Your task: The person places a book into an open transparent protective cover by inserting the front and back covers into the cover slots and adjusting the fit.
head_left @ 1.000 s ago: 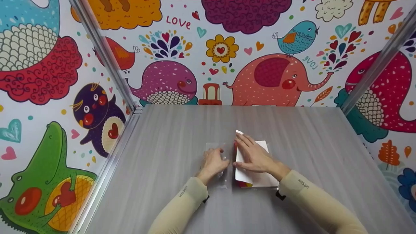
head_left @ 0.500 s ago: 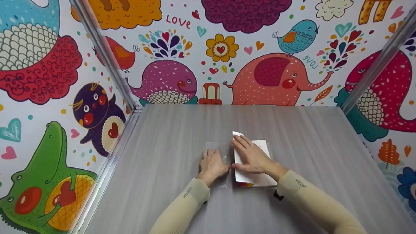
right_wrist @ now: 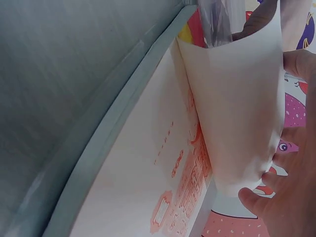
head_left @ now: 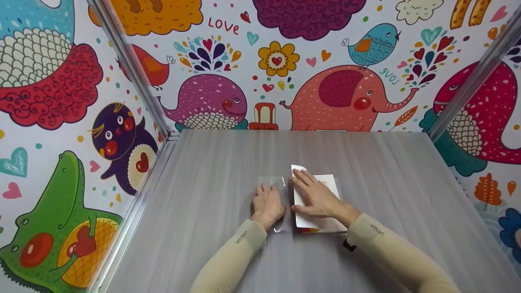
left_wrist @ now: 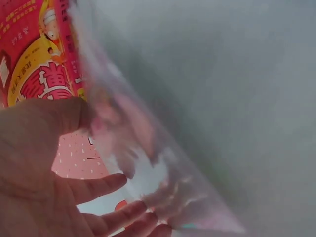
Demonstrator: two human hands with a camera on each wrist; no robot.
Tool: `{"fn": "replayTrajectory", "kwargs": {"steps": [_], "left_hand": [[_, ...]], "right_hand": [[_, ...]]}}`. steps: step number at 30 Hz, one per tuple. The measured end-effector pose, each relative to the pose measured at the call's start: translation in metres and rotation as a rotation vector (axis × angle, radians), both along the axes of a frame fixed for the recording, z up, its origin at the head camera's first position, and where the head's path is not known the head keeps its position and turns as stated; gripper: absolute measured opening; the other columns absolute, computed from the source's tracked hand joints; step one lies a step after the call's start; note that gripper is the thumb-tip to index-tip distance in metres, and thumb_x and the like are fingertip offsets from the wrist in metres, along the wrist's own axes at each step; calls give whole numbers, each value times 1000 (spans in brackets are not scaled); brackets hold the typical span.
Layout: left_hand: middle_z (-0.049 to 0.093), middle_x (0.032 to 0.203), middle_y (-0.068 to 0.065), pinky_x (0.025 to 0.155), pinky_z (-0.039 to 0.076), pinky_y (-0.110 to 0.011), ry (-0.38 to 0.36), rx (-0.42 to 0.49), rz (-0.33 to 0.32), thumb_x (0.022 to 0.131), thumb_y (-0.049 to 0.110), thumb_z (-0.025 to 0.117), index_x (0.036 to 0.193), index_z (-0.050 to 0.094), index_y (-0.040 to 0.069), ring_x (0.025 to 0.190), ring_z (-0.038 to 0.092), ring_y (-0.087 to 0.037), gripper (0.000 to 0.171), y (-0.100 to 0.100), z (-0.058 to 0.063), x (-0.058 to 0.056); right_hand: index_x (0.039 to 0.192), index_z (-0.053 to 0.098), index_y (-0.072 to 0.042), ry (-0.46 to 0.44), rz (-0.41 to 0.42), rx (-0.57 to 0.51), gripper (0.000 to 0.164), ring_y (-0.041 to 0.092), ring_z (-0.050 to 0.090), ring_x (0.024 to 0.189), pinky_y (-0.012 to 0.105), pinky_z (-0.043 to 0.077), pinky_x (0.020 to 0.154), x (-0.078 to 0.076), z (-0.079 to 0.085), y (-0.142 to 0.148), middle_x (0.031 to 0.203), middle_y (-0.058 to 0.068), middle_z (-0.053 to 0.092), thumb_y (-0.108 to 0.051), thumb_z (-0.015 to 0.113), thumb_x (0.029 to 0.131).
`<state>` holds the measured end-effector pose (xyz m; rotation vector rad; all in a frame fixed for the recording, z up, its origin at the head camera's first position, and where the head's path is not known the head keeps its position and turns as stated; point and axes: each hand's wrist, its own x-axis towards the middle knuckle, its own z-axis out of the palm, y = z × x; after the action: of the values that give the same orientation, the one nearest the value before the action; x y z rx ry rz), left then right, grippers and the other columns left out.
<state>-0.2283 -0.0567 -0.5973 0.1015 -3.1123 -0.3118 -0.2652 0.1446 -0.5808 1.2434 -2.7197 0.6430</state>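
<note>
A thin book [head_left: 306,221] with a red and yellow printed outside and a white inner side lies right of the table's middle. Its white cover [right_wrist: 237,108] stands bent up from a white page [right_wrist: 148,187] with red print. My right hand [head_left: 315,197] presses on that raised cover with fairly straight fingers, their tips near its free edge. Left of the book, a clear plastic sheet [head_left: 279,230] spreads out under my left hand [head_left: 268,205]. In the left wrist view, the thumb and spread fingertips touch this sheet, and the book's pink printed front [left_wrist: 39,49] shows beside it.
The grey wood-grain table [head_left: 211,171] stretches around the book. Metal rails [head_left: 134,203] run along its left side, and cartoon-printed walls [head_left: 333,97] stand behind and beside it. A strip of clear film [head_left: 340,187] sticks out past the book's right edge.
The raised cover has swung slightly left with my right hand on it. My left hand has turned and flattened onto the clear sheet, its fingers now pointing more away from me.
</note>
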Motion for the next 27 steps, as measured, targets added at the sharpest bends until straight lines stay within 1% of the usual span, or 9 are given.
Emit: {"fn": "replayTrajectory", "kwargs": {"steps": [3,6,11,14,19,21,22,26,27], "left_hand": [[72,132,-23,81,68,-46,47,-88,15,86,29,90,141,71,1,117,69,-36,64,6,-1,-4],[78,121,-20,73,67,-39,101,-220,11,96,24,80,136,75,3,105,75,-31,46,14,-3,-10],[83,92,-5,65,64,-32,182,-354,-12,102,27,72,106,82,13,81,79,-19,18,20,-1,-21],[82,83,-1,62,65,-35,187,-302,-43,98,29,77,92,82,17,76,81,-19,14,18,1,-24],[83,81,-5,61,67,-40,197,-175,-116,99,28,76,85,82,15,76,83,-27,19,11,0,-22],[82,78,-6,60,66,-42,227,-147,-121,97,27,76,82,81,15,74,83,-28,20,8,-8,-26],[81,76,-6,57,65,-42,239,-134,-114,96,27,76,80,80,15,73,82,-29,21,7,-17,-32],[83,80,-10,61,66,-46,186,-61,-82,96,23,74,83,81,12,77,83,-33,19,3,-9,-34],[83,83,-12,64,68,-46,149,-41,-74,98,22,74,86,82,10,80,84,-35,19,3,-2,-32]], "right_hand": [[166,48,3,2,7,2,98,57,40,163,76,45,124,1,-1,-2,178,28,42,-56,77,93],[165,48,6,14,16,0,98,58,40,163,72,42,128,1,-2,-4,176,29,43,-54,76,93],[164,47,8,17,12,18,99,59,40,162,73,44,126,3,-4,-10,175,30,44,-49,76,89],[165,46,9,5,8,41,99,59,39,163,73,46,124,5,-6,-12,176,31,43,-47,76,88],[163,47,11,-3,8,62,98,59,39,163,73,49,121,7,-7,-12,175,32,44,-44,77,88],[163,48,11,-6,3,72,97,59,38,163,75,51,119,7,-6,-12,175,31,44,-45,77,88],[162,49,10,-9,0,79,97,59,38,164,75,51,118,7,-6,-12,176,31,44,-45,77,88],[162,50,9,-44,-5,105,96,60,34,165,77,48,120,8,-6,-13,177,31,41,-47,76,88],[162,50,8,-52,-8,109,96,60,33,165,77,46,122,9,-6,-13,177,32,40,-47,76,88]]}}
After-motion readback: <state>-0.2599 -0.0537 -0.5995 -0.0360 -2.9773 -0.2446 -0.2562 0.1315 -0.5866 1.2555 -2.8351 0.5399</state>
